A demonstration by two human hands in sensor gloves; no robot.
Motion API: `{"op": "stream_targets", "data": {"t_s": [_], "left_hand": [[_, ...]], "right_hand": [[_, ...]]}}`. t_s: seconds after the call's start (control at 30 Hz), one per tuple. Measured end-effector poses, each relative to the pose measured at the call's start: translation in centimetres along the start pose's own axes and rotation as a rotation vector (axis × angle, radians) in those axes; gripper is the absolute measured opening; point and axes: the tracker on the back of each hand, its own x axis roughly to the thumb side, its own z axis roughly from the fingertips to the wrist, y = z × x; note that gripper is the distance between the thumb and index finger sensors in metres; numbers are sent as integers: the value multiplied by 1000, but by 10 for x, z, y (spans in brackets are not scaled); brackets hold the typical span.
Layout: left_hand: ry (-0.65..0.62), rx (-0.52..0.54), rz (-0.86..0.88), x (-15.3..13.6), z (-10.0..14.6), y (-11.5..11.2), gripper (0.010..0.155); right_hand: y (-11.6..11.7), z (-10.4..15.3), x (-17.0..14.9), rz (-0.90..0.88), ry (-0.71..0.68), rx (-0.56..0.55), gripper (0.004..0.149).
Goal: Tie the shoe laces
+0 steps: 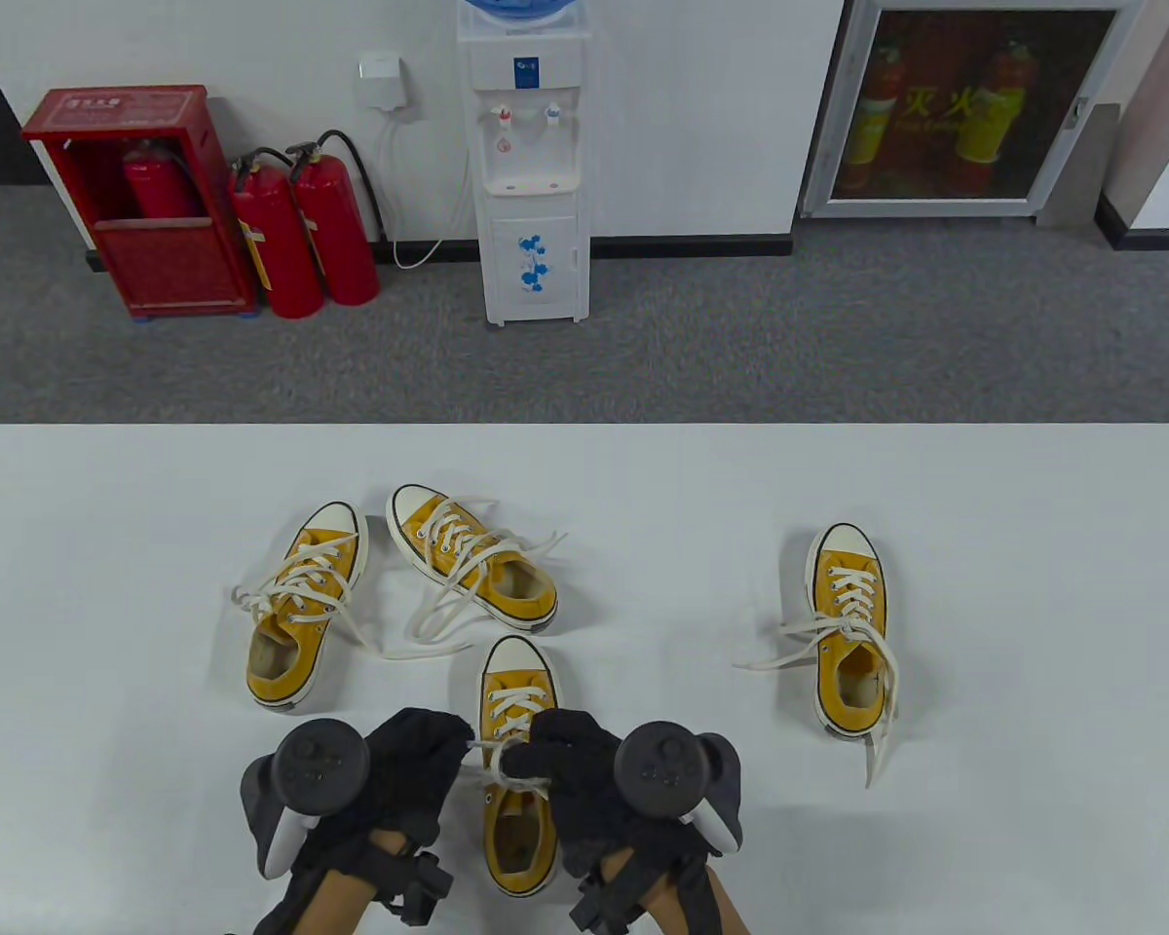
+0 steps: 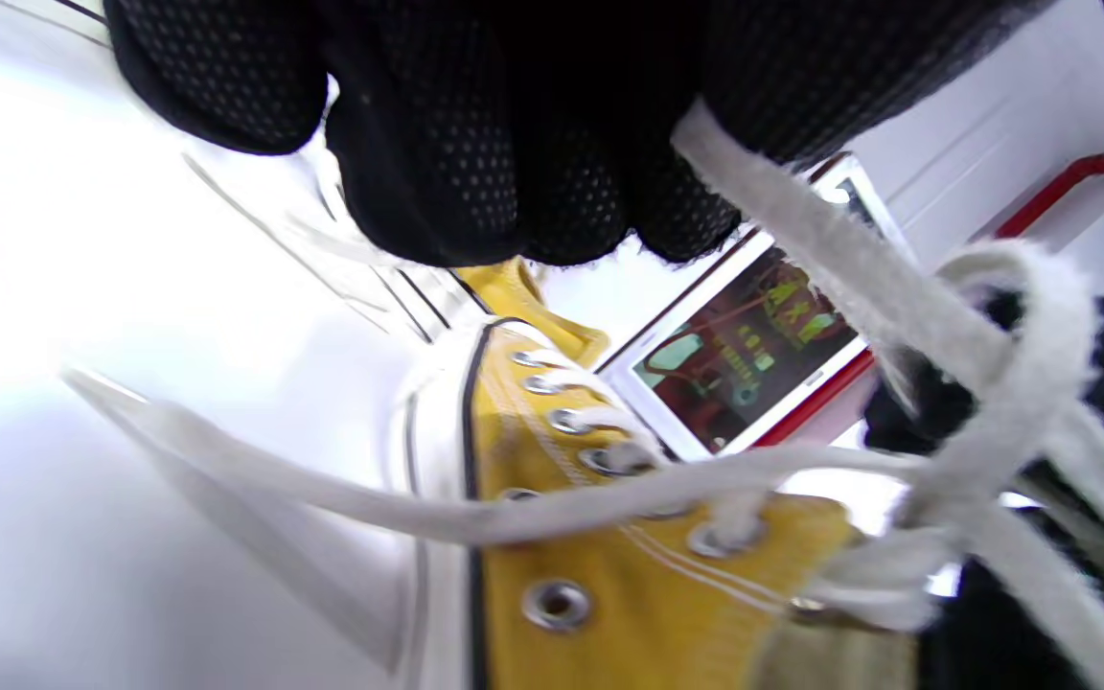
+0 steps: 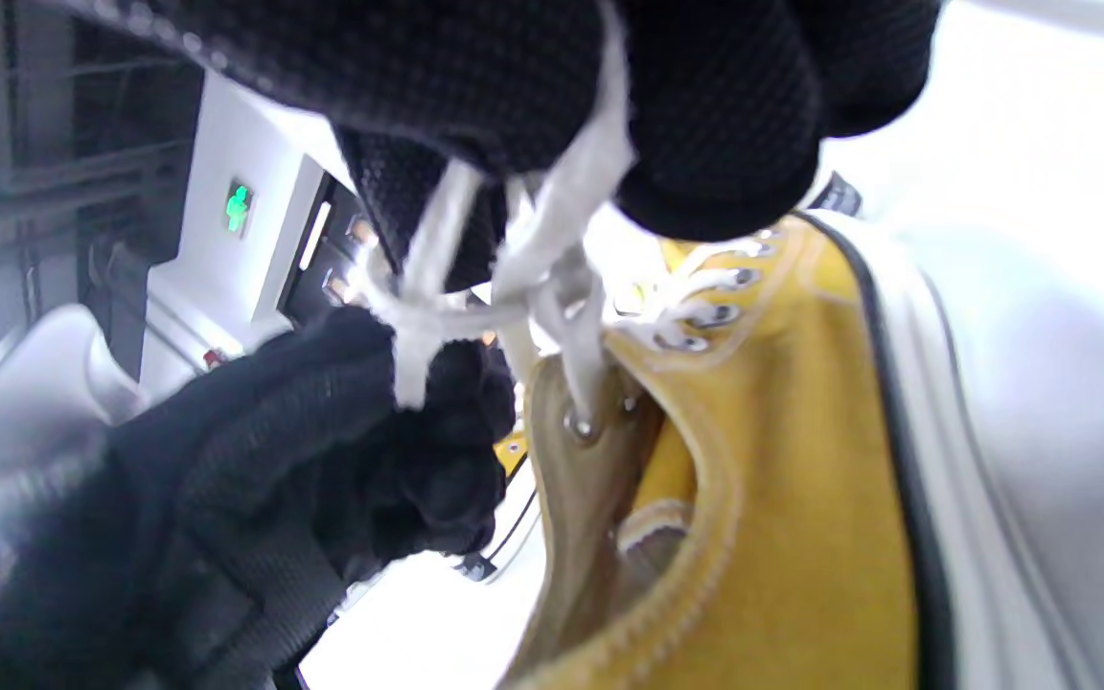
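Note:
A yellow canvas shoe with white laces lies near the table's front edge, toe pointing away. My left hand sits at its left side and grips one lace; that lace runs out from under the gloved fingers in the left wrist view. My right hand sits at the shoe's right side and pinches a lace loop above the shoe's tongue. The laces cross in a knot between both hands. The shoe fills the lower left wrist view.
Two more yellow shoes with loose laces lie at centre left, one and another. One more yellow shoe lies at the right with laces spread out. The white table spans the view.

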Motion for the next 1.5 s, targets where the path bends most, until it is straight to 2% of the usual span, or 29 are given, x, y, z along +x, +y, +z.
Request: {"op": "stream_targets", "data": {"t_s": [0.13, 0.33, 0.77, 0.97, 1.17, 1.4, 1.5], "left_hand": [[30, 6, -76, -8, -3, 6, 38], [93, -21, -41, -23, -7, 12, 38], [145, -88, -146, -32, -11, 12, 38], [135, -65, -171, -31, -10, 12, 38], [58, 11, -259, -12, -3, 19, 42], [-25, 66, -349, 4, 5, 22, 62], [-61, 44, -377, 10, 7, 21, 71]], "right_hand": [[-16, -1, -16, -126, 59, -42, 45], [-39, 1, -45, -210, 151, -116, 45], [-47, 2, -72, -183, 266, -112, 44], [-47, 3, -67, -161, 249, -127, 43], [-41, 3, -48, -57, 185, -124, 41], [-23, 3, -24, 124, 91, -99, 47], [-14, 3, -20, 163, 78, -67, 54]]}}
